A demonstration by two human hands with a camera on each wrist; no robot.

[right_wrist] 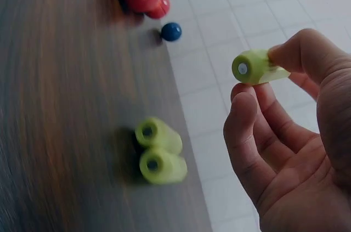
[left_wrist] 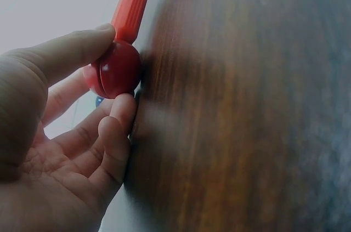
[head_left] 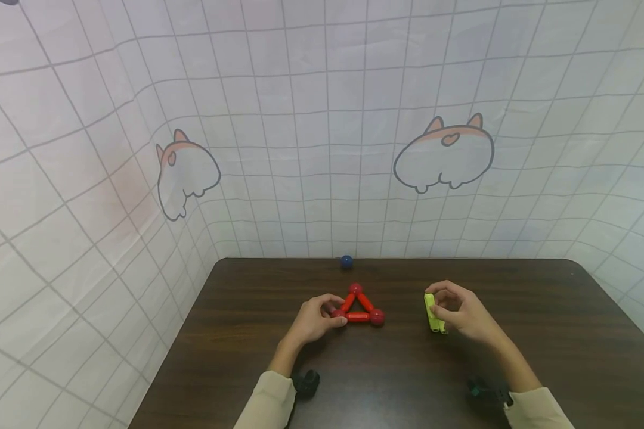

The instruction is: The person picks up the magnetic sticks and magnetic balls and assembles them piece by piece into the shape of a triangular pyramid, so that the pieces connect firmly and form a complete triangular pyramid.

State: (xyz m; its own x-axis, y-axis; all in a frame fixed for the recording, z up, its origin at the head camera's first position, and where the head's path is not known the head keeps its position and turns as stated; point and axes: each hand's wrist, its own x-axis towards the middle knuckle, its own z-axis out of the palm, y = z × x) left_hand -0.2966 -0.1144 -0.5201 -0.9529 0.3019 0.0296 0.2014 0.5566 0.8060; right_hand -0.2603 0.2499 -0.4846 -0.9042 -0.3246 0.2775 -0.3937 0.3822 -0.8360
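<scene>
A triangle of three red rods (head_left: 358,317) joined by red balls (head_left: 377,317) lies on the table. My left hand (head_left: 312,322) holds its near left corner, thumb and fingers about the red ball (left_wrist: 122,67). To the right, my right hand (head_left: 461,311) pinches a yellow-green rod (right_wrist: 253,67) between thumb and fingers, raised above the table. A pale round tip shows at the end of that rod. Beneath it, two more yellow-green rods (right_wrist: 163,167) lie side by side on the wood, their ends showing dark round centres.
Near the far edge of the dark wooden table (head_left: 279,280) sits a blue ball (head_left: 346,261), behind the triangle. A white gridded cloth (head_left: 311,208) hangs behind the table and along its sides. Black devices (head_left: 307,384) are worn at both wrists.
</scene>
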